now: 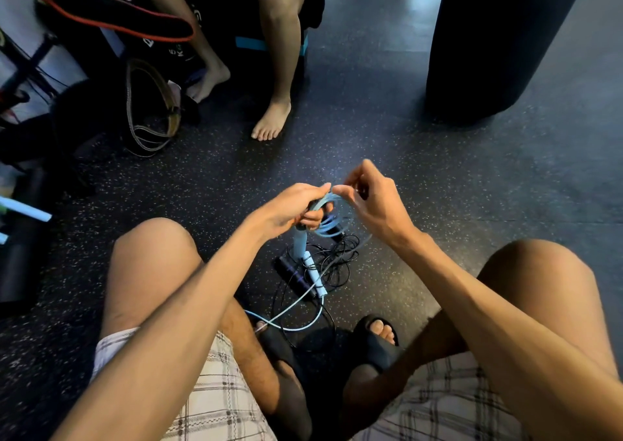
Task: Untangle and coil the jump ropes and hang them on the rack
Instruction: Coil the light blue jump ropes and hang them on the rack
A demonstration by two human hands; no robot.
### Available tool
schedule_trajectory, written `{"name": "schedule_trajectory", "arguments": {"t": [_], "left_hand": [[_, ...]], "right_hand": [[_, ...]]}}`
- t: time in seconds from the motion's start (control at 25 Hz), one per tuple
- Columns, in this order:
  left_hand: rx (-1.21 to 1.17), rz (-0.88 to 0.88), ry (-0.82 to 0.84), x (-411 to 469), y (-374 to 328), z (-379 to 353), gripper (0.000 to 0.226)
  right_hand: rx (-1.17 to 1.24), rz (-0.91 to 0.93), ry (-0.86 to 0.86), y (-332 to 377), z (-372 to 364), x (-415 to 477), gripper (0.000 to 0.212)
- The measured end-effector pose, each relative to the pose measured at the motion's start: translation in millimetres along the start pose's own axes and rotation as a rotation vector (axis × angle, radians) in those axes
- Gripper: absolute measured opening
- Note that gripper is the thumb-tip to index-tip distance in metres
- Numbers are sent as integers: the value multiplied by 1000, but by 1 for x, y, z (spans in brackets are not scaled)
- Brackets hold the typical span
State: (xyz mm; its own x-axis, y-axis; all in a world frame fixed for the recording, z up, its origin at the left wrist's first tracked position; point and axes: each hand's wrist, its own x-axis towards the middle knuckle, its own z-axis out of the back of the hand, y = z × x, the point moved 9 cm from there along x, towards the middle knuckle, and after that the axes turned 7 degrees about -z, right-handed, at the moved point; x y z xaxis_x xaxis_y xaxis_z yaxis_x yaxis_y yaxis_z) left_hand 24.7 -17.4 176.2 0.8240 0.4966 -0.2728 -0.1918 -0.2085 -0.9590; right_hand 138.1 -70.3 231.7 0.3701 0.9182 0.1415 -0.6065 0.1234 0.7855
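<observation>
Two hands are held close together above the speckled floor, between two bare knees. Several loops of one light blue jump rope are gripped in the curled fingers of the left hand. The same loops are pinched at their top between the thumb and forefinger of the right hand (whether its other curled fingers touch the rope cannot be told). Two handles of this rope are seen: an upper pale handle hangs just under the left hand, and a lower pale handle lies on the floor below it. A loose length of blue cord trails from there toward the two black slides worn on the feet. One black jump rope is left tangled on the floor, just beside and partly under the lower pale handle, and one dark handle of it can be made out. Farther off, two bare legs of a second person, one dark punching bag and one coiled strap are seen.
</observation>
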Motion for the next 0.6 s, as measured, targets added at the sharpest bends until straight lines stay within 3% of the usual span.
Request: {"name": "schedule_trajectory", "arguments": {"t": [0.16, 0.28, 0.44, 0.6], "left_hand": [[-278, 19, 182, -5, -3, -17, 40], [-565, -12, 177, -5, -12, -17, 37], [-835, -138, -14, 1, -22, 8, 32], [-914, -251, -386, 0, -18, 48, 31]], "right_hand": [[99, -111, 16, -9, 3, 3, 39], [268, -248, 70, -24, -5, 5, 33], [443, -491, 264, -46, -31, -7, 15], [442, -625, 548, -50, -55, -30, 17]]}}
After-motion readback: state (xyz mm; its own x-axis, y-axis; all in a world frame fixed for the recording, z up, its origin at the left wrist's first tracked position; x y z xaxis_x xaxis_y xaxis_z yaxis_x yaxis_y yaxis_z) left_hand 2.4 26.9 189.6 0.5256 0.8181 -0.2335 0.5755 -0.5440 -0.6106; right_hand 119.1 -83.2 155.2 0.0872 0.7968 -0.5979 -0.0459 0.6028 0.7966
